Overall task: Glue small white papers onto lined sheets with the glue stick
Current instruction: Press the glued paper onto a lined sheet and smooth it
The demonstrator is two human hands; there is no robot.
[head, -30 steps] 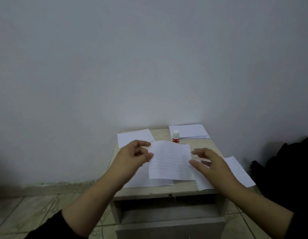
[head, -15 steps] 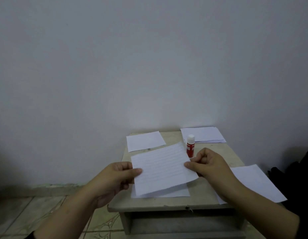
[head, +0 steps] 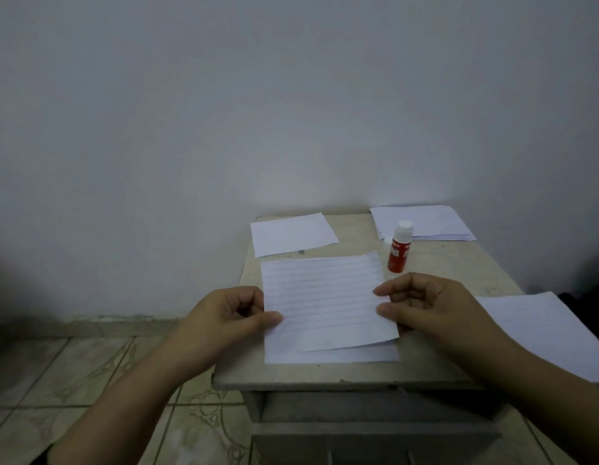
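Now, in the head view, a person's left hand is pinching the left edge of a white lined paper sheet, thumb lying on top and the other fingers curled beneath. The right hand is pinching the same sheet's right edge, its grip closing on the paper between thumb and curled fingers. The lined sheet is lying slightly askew over another white sheet, whose lower edge is showing beneath it near the front of the small beige tabletop. A red glue stick with a white cap is standing upright just beyond the sheet's far right corner, untouched by either hand. A small plain white paper is resting at the far left of the tabletop, and a thin stack of white papers is sitting at the far right against the pale grey wall. A larger white sheet is hanging over the right edge beside the right forearm. Patterned floor tiles are showing at the lower left.
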